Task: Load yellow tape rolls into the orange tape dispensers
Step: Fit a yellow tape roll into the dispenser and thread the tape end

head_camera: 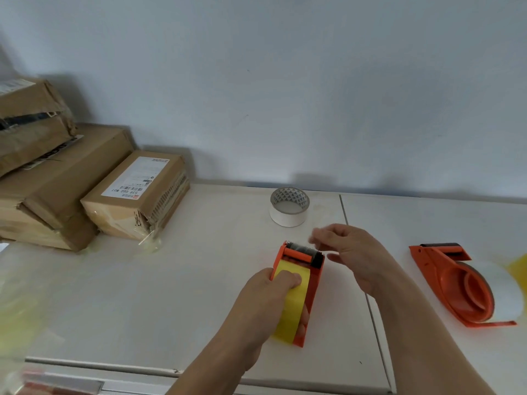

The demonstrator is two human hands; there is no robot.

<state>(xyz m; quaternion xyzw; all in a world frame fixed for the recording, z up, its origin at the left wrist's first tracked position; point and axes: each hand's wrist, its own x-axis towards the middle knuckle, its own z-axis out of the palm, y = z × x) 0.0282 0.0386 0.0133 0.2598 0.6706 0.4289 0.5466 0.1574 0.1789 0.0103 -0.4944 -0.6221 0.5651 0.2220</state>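
Note:
An orange tape dispenser stands on edge on the white table, with a yellow tape roll seated in it. My left hand grips this dispenser, its thumb pressed on the yellow tape. My right hand hovers just right of the dispenser's cutter end, fingers loosely apart and blurred, holding nothing I can make out. A second orange dispenser lies flat at the right with a pale roll in it. A bit of yellow shows at the right edge.
A white tape roll stands behind the dispenser near the wall. Several taped cardboard boxes are stacked at the back left. Clear yellowish plastic wrap lies at the left. The table's front edge runs below my arms.

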